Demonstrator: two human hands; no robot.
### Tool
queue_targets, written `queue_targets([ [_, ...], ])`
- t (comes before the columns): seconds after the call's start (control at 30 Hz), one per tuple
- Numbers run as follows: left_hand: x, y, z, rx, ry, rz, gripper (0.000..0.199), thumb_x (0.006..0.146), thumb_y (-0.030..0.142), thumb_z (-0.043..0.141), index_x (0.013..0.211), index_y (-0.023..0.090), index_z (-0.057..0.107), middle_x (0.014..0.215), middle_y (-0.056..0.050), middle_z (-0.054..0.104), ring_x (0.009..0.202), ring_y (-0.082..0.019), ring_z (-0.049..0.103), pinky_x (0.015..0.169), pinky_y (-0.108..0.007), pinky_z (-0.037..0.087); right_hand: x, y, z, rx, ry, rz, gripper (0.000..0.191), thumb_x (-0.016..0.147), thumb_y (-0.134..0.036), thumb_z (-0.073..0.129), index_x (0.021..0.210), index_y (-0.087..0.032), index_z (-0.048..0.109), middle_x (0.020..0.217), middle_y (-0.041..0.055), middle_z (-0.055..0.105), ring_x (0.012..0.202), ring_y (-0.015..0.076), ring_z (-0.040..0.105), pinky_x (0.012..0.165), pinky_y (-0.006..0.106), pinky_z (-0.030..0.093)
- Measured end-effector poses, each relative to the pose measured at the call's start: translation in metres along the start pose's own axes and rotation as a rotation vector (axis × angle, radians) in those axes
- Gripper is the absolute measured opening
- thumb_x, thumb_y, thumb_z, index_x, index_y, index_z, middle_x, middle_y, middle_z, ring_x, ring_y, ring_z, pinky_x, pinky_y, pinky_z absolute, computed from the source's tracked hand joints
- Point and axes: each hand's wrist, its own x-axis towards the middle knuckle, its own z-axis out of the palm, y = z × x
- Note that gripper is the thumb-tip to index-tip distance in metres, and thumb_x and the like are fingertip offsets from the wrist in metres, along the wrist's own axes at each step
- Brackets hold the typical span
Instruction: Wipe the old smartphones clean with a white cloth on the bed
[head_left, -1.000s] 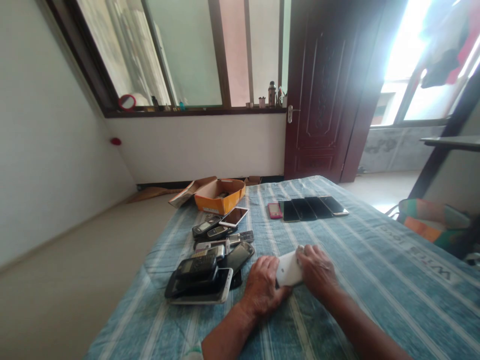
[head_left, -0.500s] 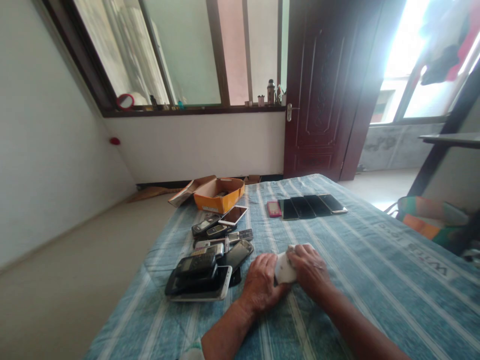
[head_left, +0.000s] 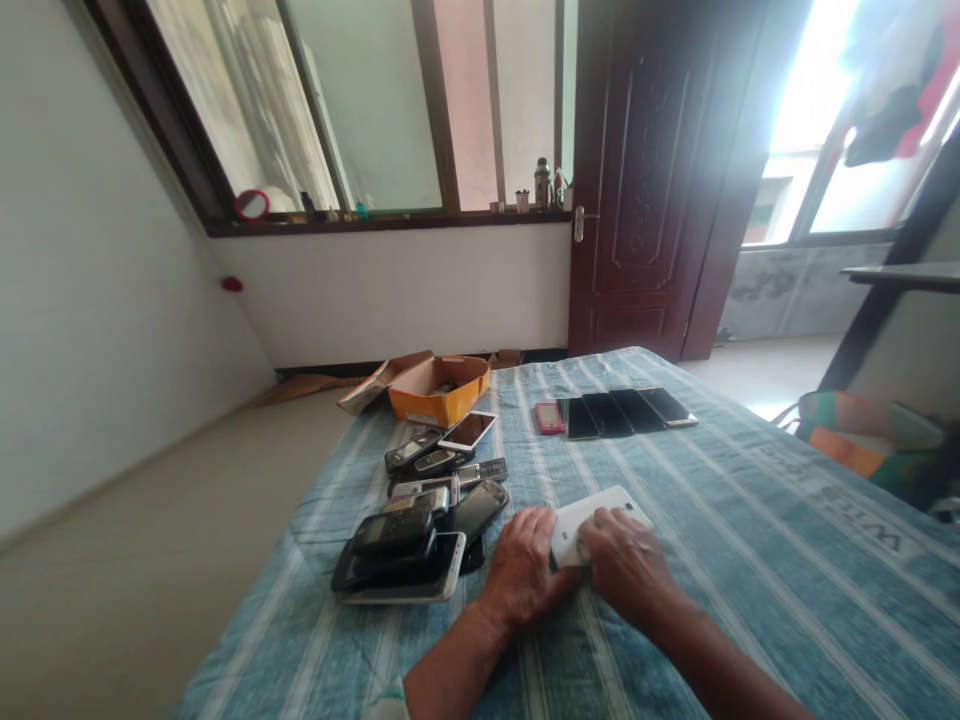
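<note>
A white smartphone (head_left: pixel 596 512) lies back up on the striped cloth, its camera end pointing away to the right. My left hand (head_left: pixel 525 560) grips its near left end, thumb along the lower edge and fingers over the top. Bent fingers of my right hand (head_left: pixel 619 550) press on the phone's back near the lower edge. A small pale bit shows at those fingertips, too hidden to name. Left of my hands is a loose pile of old mobile phones (head_left: pixel 394 530), with a white-framed phone (head_left: pixel 469 430) at its far end.
An open orange cardboard box (head_left: pixel 442 400) stands at the bed's far left edge, lid folded back. Several dark-screened smartphones (head_left: pixel 622 412) lie overlapping in a row at the far right, beside a small pink-edged item (head_left: pixel 549 417). A dark red door (head_left: pixel 645 200) is behind.
My right hand has slid toward me and slightly right across the phone's back, uncovering its far end. My left hand keeps its grip in the same place.
</note>
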Motion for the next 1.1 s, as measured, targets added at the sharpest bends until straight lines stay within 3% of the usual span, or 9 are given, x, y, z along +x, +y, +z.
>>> queue_targets([
  [0.2, 0.000, 0.002, -0.001, 0.000, -0.022, -0.031, 0.055, 0.064, 0.033, 0.074, 0.112, 0.012, 0.058, 0.117, -0.014, 0.062, 0.109, -0.031, 0.054, 0.098, -0.044, 0.044, 0.006, 0.030, -0.007, -0.062, -0.068, 0.246, 0.025, 0.084, -0.010, 0.042, 0.087, -0.019, 0.065, 0.089, 0.0091, 0.066, 0.084, 0.0224, 0.061, 0.060, 0.029, 0.034],
  [0.3, -0.001, 0.003, -0.002, -0.002, -0.018, -0.032, 0.056, 0.064, 0.035, 0.075, 0.112, 0.012, 0.058, 0.117, -0.014, 0.062, 0.110, -0.031, 0.054, 0.098, -0.045, 0.044, 0.005, 0.033, -0.009, -0.064, -0.075, 0.284, 0.025, 0.084, -0.010, 0.040, 0.088, -0.018, 0.063, 0.089, 0.0097, 0.066, 0.083, 0.0222, 0.062, 0.060, 0.028, 0.033],
  [0.5, 0.000, 0.001, 0.000, 0.019, -0.010, -0.017, 0.053, 0.065, 0.032, 0.073, 0.112, 0.012, 0.059, 0.117, -0.015, 0.063, 0.110, -0.031, 0.055, 0.097, -0.044, 0.045, -0.006, 0.008, 0.000, -0.010, -0.026, 0.137, 0.021, 0.081, -0.008, 0.045, 0.085, -0.018, 0.063, 0.084, 0.0081, 0.066, 0.080, 0.0215, 0.060, 0.060, 0.030, 0.029],
  [0.7, -0.001, -0.007, 0.005, 0.054, 0.060, 0.062, 0.050, 0.076, 0.043, 0.061, 0.113, 0.011, 0.058, 0.114, -0.016, 0.064, 0.109, -0.031, 0.057, 0.095, -0.046, 0.047, -0.014, -0.011, 0.011, 0.063, 0.067, -0.065, 0.015, 0.079, -0.008, 0.051, 0.079, -0.019, 0.061, 0.080, 0.0036, 0.064, 0.075, 0.0180, 0.056, 0.061, 0.030, 0.024],
  [0.87, -0.001, -0.007, 0.004, 0.057, 0.083, 0.072, 0.049, 0.079, 0.047, 0.055, 0.113, 0.010, 0.059, 0.113, -0.017, 0.065, 0.107, -0.031, 0.059, 0.093, -0.045, 0.049, -0.014, -0.009, 0.011, 0.091, 0.095, -0.082, 0.015, 0.076, -0.007, 0.052, 0.078, -0.020, 0.060, 0.079, 0.0025, 0.063, 0.073, 0.0169, 0.054, 0.061, 0.031, 0.021],
  [1.1, -0.003, -0.012, 0.008, 0.064, 0.077, 0.116, 0.057, 0.072, 0.046, 0.065, 0.114, 0.008, 0.060, 0.115, -0.020, 0.064, 0.109, -0.034, 0.058, 0.095, -0.048, 0.048, -0.013, -0.007, 0.014, 0.117, 0.107, -0.086, 0.014, 0.076, -0.007, 0.053, 0.077, -0.020, 0.060, 0.078, 0.0020, 0.062, 0.072, 0.0165, 0.053, 0.061, 0.031, 0.020],
])
